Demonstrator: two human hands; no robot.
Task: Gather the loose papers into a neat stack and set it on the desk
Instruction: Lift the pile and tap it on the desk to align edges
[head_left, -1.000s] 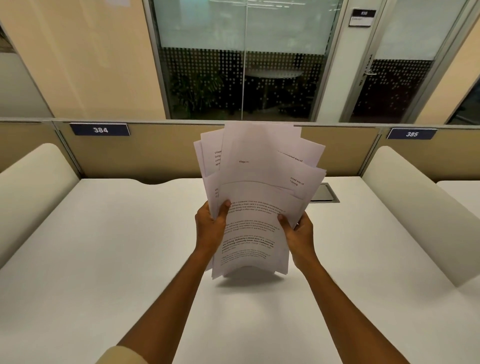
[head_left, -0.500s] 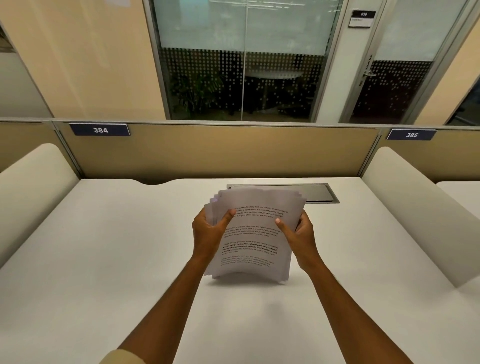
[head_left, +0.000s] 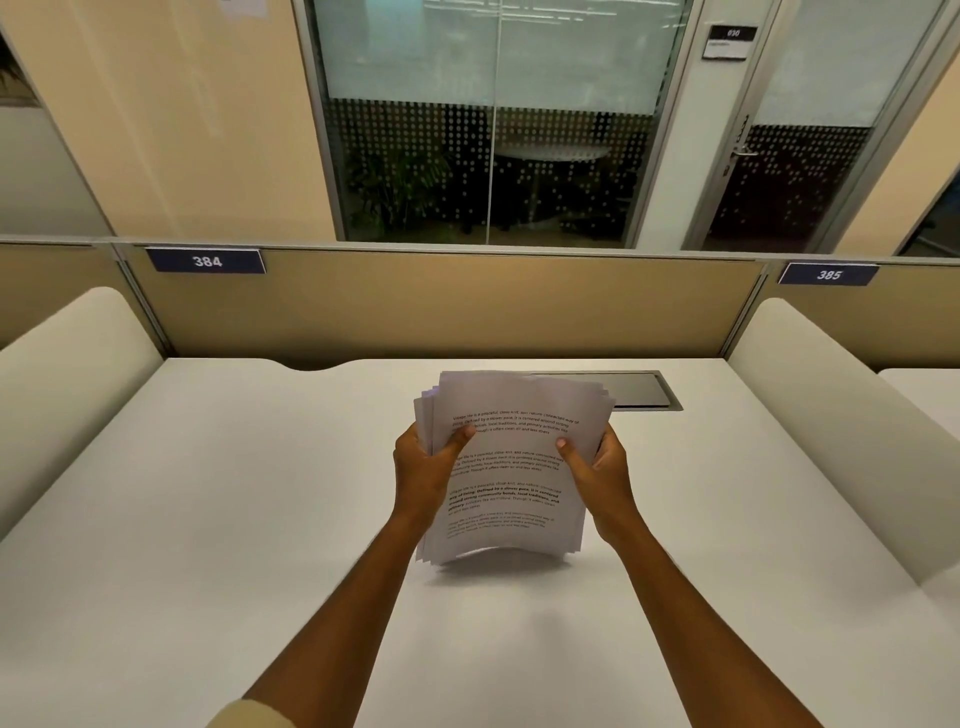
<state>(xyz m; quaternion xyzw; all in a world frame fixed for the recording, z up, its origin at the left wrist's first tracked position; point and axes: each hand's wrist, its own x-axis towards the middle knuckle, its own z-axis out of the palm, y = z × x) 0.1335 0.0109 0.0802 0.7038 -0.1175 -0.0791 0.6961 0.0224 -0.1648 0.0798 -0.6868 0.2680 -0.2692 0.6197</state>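
Note:
A bundle of white printed papers (head_left: 511, 467) stands nearly upright over the middle of the white desk (head_left: 234, 519), its lower edge bowed and at or just above the surface. My left hand (head_left: 423, 470) grips its left side, thumb across the front sheet. My right hand (head_left: 597, 470) grips the right side the same way. The sheets' edges are slightly offset at the top corners and along the left side.
A grey cable hatch (head_left: 636, 391) is set into the desk behind the papers. Padded cream dividers rise on the left (head_left: 67, 374) and right (head_left: 841, 415). A tan partition (head_left: 441, 301) with plates 384 and 385 closes the back.
The sheets, fanned out high a second ago, have dropped and drawn together into one bundle between my hands, which have stayed near the desk's middle.

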